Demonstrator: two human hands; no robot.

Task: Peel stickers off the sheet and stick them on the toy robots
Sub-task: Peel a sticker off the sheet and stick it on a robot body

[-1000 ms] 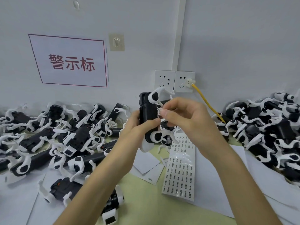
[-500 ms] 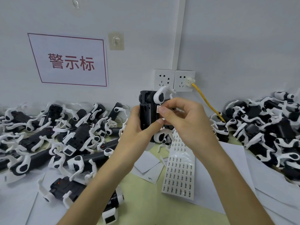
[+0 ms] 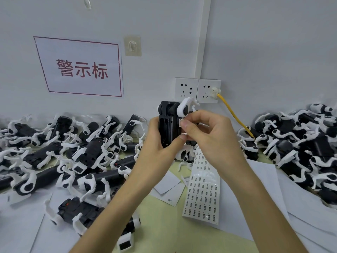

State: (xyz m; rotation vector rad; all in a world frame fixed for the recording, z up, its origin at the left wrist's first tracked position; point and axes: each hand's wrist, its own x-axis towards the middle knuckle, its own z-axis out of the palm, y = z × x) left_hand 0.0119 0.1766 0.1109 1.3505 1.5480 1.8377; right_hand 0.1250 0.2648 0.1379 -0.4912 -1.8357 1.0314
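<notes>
Black bodies with white limbs are seen on the toy robots; the cable is yellow, the sign's lettering red.

Pale green table, sticker sheet flat at centre, small paper scraps just left of it. White paper sheets cover both sides. Toy robots heaped left, second heap right.

One sticker sheet, two sockets, one sign, many toy robots
</notes>
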